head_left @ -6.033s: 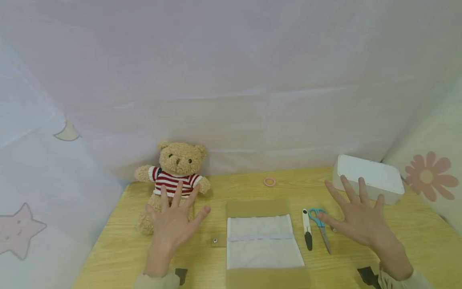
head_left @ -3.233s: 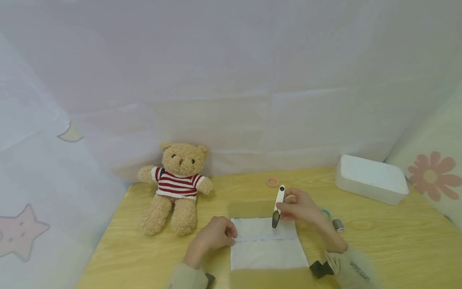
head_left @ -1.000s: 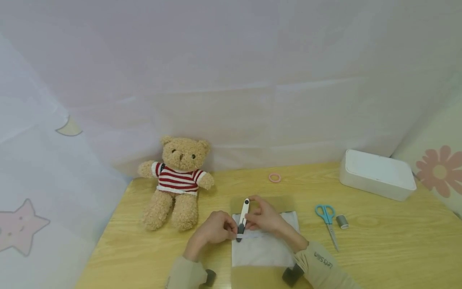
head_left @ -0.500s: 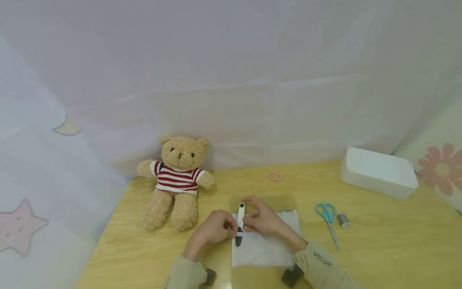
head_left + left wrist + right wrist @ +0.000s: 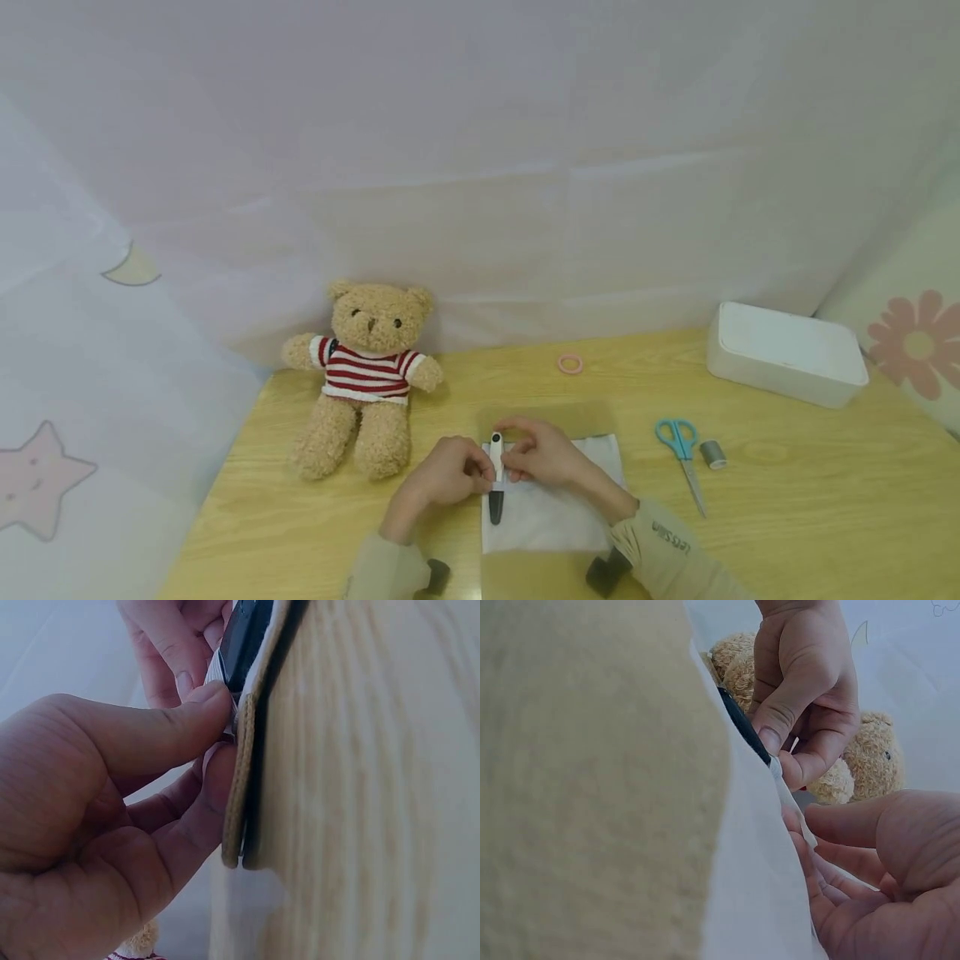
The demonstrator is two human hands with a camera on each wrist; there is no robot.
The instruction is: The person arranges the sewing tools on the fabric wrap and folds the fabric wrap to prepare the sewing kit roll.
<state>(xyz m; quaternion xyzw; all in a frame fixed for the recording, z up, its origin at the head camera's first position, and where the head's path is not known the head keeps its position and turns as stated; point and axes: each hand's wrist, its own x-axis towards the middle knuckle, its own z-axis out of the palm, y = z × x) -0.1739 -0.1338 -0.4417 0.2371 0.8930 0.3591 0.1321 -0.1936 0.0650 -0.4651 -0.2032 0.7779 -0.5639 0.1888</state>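
A slim white tool with a black end (image 5: 497, 503) lies near the left edge of a white cloth panel (image 5: 555, 525) on a brown fabric piece (image 5: 570, 414). A narrow pale band (image 5: 498, 486) crosses over the tool. At that edge my left hand (image 5: 444, 473) pinches the band between thumb and finger, with the fabric edge beside it in the left wrist view. My right hand (image 5: 546, 454) holds the tool's white part, thumb at its side and a finger at its upper end. In the right wrist view, the black end (image 5: 742, 724) points away from my right hand (image 5: 900, 877).
Blue-handled scissors (image 5: 681, 450) and a grey thread spool (image 5: 713, 455) lie to the right. A pink ring (image 5: 570, 363) sits farther back. The white box (image 5: 787, 354) stands at the back right, and a teddy bear (image 5: 367, 379) in a striped top sits at the left.
The right hand, spread open at first, took the white tool from beside the scissors and brought it left onto the cloth. The tool has since slid toward me under the band, which the left hand pinches.
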